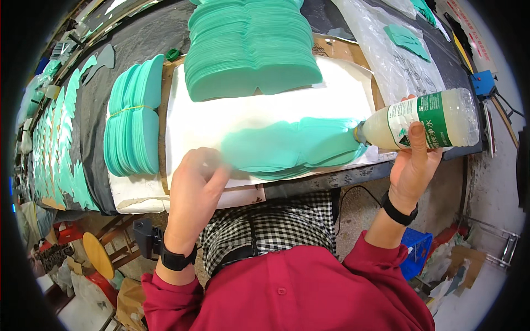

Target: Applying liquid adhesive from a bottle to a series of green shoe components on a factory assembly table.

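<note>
My right hand (414, 171) grips a clear plastic bottle (381, 126) with a green and white label and cloudy pale liquid inside. The bottle lies tilted almost level, its narrow dark tip pointing left at the right end of a fanned stack of thin mint-green shaped sheets (287, 144). Whether the tip touches the sheets I cannot tell. Beside the stack's left end is my left hand (199, 179), fingers curled in and slightly blurred; anything between them is hidden. White paper (193, 124) lies under the sheets.
A tall block of green sheets (251, 47) stands behind the paper. To the left sits a bundle of similar sheets (132, 124) bound with a yellow band. Overlapping green pieces (61, 143) spread at far left; clear plastic film (389, 49) lies at back right.
</note>
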The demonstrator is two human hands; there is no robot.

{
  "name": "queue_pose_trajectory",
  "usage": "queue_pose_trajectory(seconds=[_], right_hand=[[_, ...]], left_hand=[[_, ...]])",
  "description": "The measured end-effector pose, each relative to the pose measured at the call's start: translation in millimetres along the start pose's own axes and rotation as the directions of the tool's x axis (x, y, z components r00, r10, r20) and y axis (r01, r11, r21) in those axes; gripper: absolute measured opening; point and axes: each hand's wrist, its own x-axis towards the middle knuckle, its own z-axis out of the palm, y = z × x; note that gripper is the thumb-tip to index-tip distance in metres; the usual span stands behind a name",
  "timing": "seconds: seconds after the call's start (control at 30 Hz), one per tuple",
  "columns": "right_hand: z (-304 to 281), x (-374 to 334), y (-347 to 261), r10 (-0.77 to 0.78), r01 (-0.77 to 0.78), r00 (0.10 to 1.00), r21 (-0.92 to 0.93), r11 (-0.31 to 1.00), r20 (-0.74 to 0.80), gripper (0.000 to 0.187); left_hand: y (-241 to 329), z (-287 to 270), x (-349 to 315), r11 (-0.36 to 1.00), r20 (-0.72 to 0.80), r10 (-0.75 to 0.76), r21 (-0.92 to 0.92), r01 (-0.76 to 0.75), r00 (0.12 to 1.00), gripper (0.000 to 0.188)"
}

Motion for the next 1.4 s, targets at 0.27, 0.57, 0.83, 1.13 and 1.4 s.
queue_pose_trajectory(seconds=[0.27,0.57,0.83,1.13,1.4], right_hand=[[4,-3,3,-0.013,0.013,1.0,0.001,1.0,-0.012,0.058],[-2,1,-3,0.014,-0.014,1.0,0.06,0.998,-0.008,0.055],[-33,8,-12,-0.017,0.037,0.982,0.103,0.994,-0.188,0.054],[-30,2,-34,-0.05,0.076,0.975,0.119,0.99,-0.215,0.059],[10,-6,-41,-0.058,0.059,0.998,0.035,0.998,-0.024,0.083]], left_hand=[[26,-19,1,0.959,0.112,-0.134,-0.236,0.158,0.985,0.012],[55,-34,22,0.862,0.302,-0.072,-0.46,0.212,0.95,0.011],[105,-50,19,0.873,0.134,0.211,-0.471,-0.126,0.968,0.012],[25,-20,31,0.716,-0.098,0.635,-0.3,-0.631,0.767,0.021],[-15,-13,31,0.706,-0.095,0.692,-0.119,-0.699,0.715,0.022]])
